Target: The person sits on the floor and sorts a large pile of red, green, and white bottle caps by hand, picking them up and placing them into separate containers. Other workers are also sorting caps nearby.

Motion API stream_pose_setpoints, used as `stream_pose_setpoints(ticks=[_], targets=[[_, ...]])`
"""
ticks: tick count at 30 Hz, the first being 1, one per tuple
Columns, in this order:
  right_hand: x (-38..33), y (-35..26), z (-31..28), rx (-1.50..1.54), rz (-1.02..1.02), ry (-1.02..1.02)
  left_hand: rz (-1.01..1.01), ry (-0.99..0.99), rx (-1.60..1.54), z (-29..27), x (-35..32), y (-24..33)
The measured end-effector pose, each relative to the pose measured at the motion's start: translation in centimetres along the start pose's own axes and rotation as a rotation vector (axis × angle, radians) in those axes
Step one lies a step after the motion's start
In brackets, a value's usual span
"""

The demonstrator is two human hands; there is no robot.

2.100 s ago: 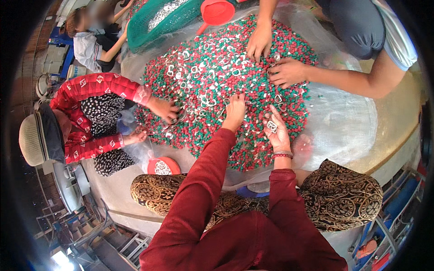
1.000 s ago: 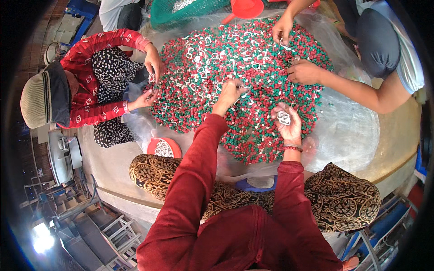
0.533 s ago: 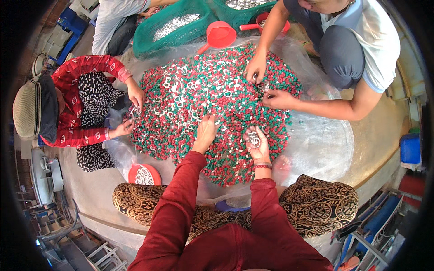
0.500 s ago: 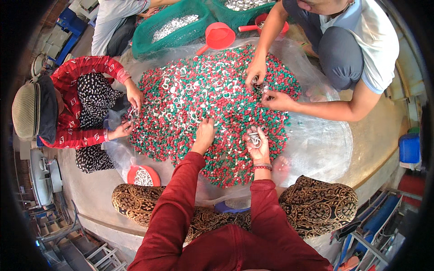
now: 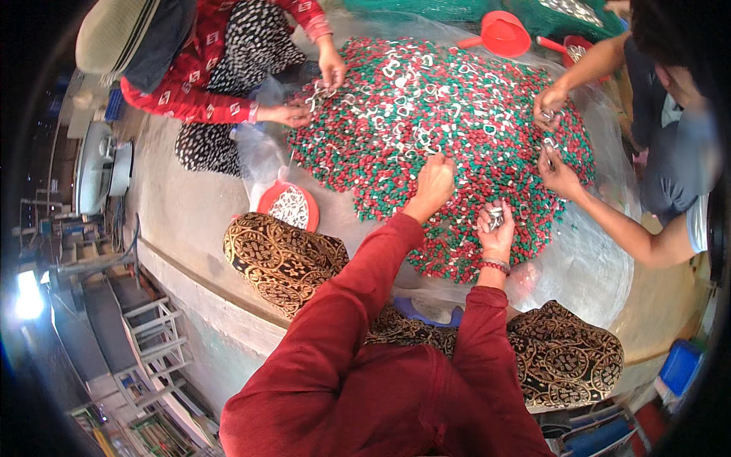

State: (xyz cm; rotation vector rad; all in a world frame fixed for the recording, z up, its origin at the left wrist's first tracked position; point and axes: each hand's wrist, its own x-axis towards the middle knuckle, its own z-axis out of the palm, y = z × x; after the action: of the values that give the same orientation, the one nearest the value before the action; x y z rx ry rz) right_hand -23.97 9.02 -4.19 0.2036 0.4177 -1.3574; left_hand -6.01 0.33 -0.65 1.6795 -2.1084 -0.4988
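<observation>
The left hand (image 5: 435, 183) reaches over the near part of a broad pile (image 5: 476, 114) of small red, green and white pieces, its fingers bunched close together and pointing down into it; the back of the hand hides the tips, so whether they pinch anything cannot be told. Just to its right and a little nearer the body, the right hand (image 5: 496, 238) is turned palm up above the pile's near edge, its fingers curled around a small bunch of white rings (image 5: 496, 218). More loose rings (image 5: 424, 137) lie scattered over the pile, most thickly across its middle and far left part, some just beyond the left hand. The pile rests on a clear plastic sheet (image 5: 594, 278) spread over a pale floor (image 5: 183, 190). Near the left knee, a red bowl (image 5: 312, 207) holds many white rings. At the far edge of the pile sits a red scoop (image 5: 505, 34), with a red pan (image 5: 569, 43) beside it and green netting (image 5: 426, 9) behind. A co-worker in a red patterned sleeve (image 5: 179, 103) has both hands at the pile's left edge, and another co-worker's hands (image 5: 560, 177) work at its right.
</observation>
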Motion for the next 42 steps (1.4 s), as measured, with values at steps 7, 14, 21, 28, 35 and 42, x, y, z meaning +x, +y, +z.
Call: stream_pose_setpoints(ticks=[7,14,21,28,35,42], targets=[[-2.6,1.0,1.1,0.422,-0.139,0.079,0.264,-0.196,0.32,4.1,-2.3,-3.5],[-0.8,-0.3,-0.2,0.254,-0.072,0.017,-0.086,-0.137,0.025,1.1,-4.7,-2.3],[-0.2,1.1,0.8,-0.031,-0.097,0.16,-0.062,-0.031,0.003,-2.2,-1.4,0.4],[0.1,1.7,0.2,0.002,-0.069,0.006,-0.021,-0.038,-0.012,-2.5,1.6,0.5],[-0.4,1.9,3.5,0.085,-0.08,0.194,0.027,-0.105,-0.191,-5.4,0.4,5.1],[-0.3,0.1,0.9,0.279,-0.005,0.071,-0.104,0.069,0.018,-0.1,1.1,-11.1]])
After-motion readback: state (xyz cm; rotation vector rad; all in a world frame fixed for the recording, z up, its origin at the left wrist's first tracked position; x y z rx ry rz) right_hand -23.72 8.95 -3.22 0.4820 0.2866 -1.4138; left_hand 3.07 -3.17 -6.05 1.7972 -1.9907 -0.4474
